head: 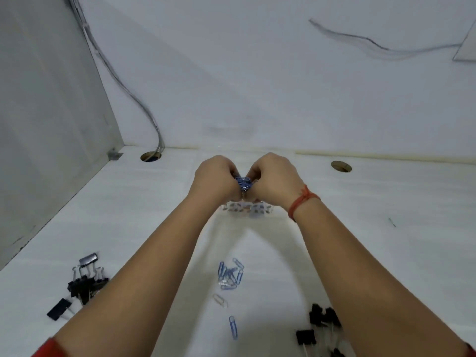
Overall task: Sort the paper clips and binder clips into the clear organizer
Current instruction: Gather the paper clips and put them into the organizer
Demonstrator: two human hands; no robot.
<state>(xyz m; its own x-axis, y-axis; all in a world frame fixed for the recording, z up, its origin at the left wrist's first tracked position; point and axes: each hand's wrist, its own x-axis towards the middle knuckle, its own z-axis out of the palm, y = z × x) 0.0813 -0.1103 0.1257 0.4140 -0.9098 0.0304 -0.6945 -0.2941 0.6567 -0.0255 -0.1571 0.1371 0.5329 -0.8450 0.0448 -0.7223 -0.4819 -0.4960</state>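
My left hand [215, 176] and my right hand [274, 177] are pressed together above the clear organizer [246, 208], both closed around a bunch of blue paper clips [242, 183]. The organizer is mostly hidden under my hands; only its near wall shows. On the white table lies a loose pile of blue paper clips [230, 273], with a white paper clip [220, 300] and a single blue one [233, 327] nearer me. Black binder clips lie in a heap at the left [86, 280], with one apart [58, 309], and in another heap at the lower right [322, 324].
A grey side panel [51, 124] stands on the left and a white wall behind. Two round cable holes [150, 156] [341, 166] sit near the table's back edge, with a cable [134, 99] running into the left one.
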